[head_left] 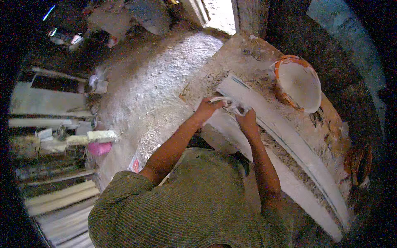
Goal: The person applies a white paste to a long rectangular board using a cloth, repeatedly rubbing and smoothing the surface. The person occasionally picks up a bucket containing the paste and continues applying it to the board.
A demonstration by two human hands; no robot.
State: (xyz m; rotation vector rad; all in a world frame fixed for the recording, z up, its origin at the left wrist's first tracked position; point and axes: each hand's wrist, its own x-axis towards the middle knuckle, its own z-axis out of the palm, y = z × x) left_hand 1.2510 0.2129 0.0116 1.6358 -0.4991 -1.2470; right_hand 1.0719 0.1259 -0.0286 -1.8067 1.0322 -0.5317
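Observation:
My left hand [206,110] and my right hand [247,120] meet over the near left part of a dusty board [264,51]. Between them is a white, wet-looking clump [226,101], apparently fibrous, with the fingers of both hands closed around it. Just beyond and to the right lies a long, slightly curved white strip [295,151] with dark lines along it. Nearer my body, a second pale strip [281,182] runs beside it, with crumbly grey residue in the gap. Smeared white coats some fingertips; their exact grip is blurred.
An orange-rimmed basin [285,62] with white contents stands on the board's far right. A round orange-brown object [362,165] sits at the right edge. White-dusted floor [169,74] spreads left, where stacked pale planks [62,198] and a pink item [99,148] lie.

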